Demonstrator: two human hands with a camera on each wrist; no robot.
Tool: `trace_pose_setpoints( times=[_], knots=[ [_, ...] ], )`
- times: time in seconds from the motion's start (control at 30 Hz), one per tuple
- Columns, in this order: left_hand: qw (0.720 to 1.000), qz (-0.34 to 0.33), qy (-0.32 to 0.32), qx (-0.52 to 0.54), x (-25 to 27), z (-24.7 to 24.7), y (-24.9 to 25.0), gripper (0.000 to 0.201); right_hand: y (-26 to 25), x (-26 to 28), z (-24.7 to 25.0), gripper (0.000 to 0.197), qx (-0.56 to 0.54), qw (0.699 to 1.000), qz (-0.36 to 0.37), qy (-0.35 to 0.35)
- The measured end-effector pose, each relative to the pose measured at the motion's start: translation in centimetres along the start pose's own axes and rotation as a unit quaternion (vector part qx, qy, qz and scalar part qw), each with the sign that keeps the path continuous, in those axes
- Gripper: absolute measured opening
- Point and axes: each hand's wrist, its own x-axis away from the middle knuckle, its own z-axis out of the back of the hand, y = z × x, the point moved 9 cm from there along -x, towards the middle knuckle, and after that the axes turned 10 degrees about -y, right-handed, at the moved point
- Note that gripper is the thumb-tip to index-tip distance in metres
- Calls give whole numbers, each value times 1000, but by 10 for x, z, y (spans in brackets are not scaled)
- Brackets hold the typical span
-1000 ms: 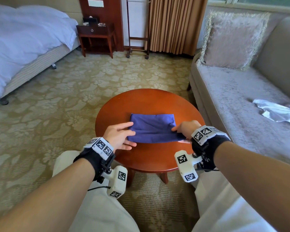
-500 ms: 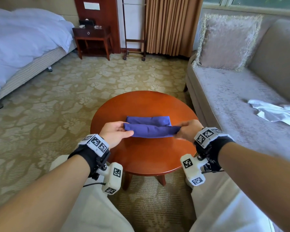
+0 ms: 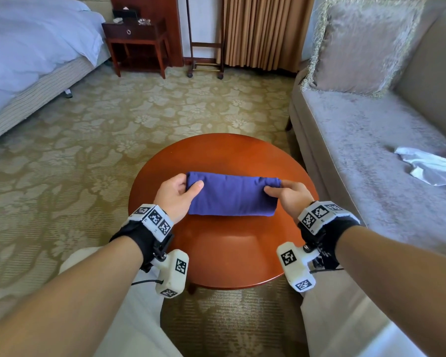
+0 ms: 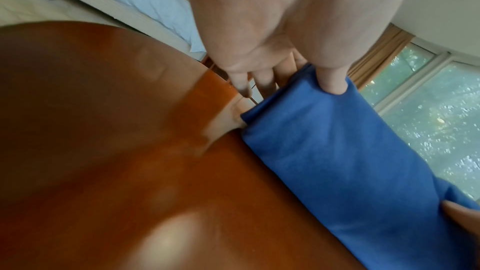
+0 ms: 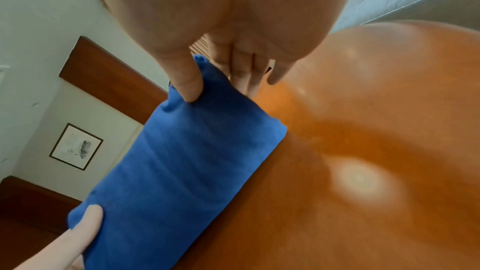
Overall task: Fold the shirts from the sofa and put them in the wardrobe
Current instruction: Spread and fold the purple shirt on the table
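Far left: bed with pale blue duvet [image 3: 31, 45], dark wooden nightstand [image 3: 137, 39] beside it, tan pleated curtain [image 3: 263, 29] further right, patterned beige carpet [image 3: 113, 130] underneath. Centre: round reddish-brown wooden table [image 3: 224, 256] carrying the folded blue cloth shirt [image 3: 232, 194], a compact rectangle lying flat near the table's middle. Left hand [image 3: 175, 197] grips the shirt's left end: thumb on top, the other fingers [image 4: 262, 81] curled round the far edge, held close together, tips hidden by the fabric. Right hand [image 3: 290, 195] pinches the right end the same way: thumb pressed on top, fingers [image 5: 244, 73] side by side down behind the fold, little finger slightly apart over the table. Can't tell whether the shirt's far edge is lifted or flat. Right of the table: grey velvet sofa [image 3: 366, 140] with a fringed grey cushion [image 3: 361, 45] at its far end and a crumpled white shirt [image 3: 430, 167] on the seat, well apart from the blue one.
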Motion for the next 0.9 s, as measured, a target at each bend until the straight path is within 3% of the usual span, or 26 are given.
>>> trace_pose_setpoints(
  times=[0.17, 0.3, 0.47, 0.6, 0.7, 0.77, 0.83, 0.9],
  knots=[
    [997, 16, 45, -67, -22, 0, -7, 28, -1, -25, 1, 8, -36, 999, 20, 19],
    [993, 47, 40, -105, -41, -4, -25, 39, 5, -42, -3, 18, 63, 997, 35, 40],
    [985, 80, 11, -150, -55, -8, -37, 44, 22, -53, -8, 21, 207, 976, -44, 46],
    [969, 122, 13, -216, -58, -6, -39, 45, 15, -54, -5, 34, 266, 956, -83, 89],
    [961, 140, 34, -238, -56, 0, -37, 41, 3, -50, -12, 52, 300, 948, -18, 109],
    [968, 97, 42, -229, -55, -1, -26, 50, -12, -42, -20, 65, 343, 930, 56, 122],
    [962, 36, 22, -269, -54, -10, -8, 59, -22, -40, -36, 76, 387, 911, 107, 90],
    [943, 13, -42, -329, -55, -29, 0, 66, -17, -42, -58, 75, 461, 880, 114, 19]
  ],
)
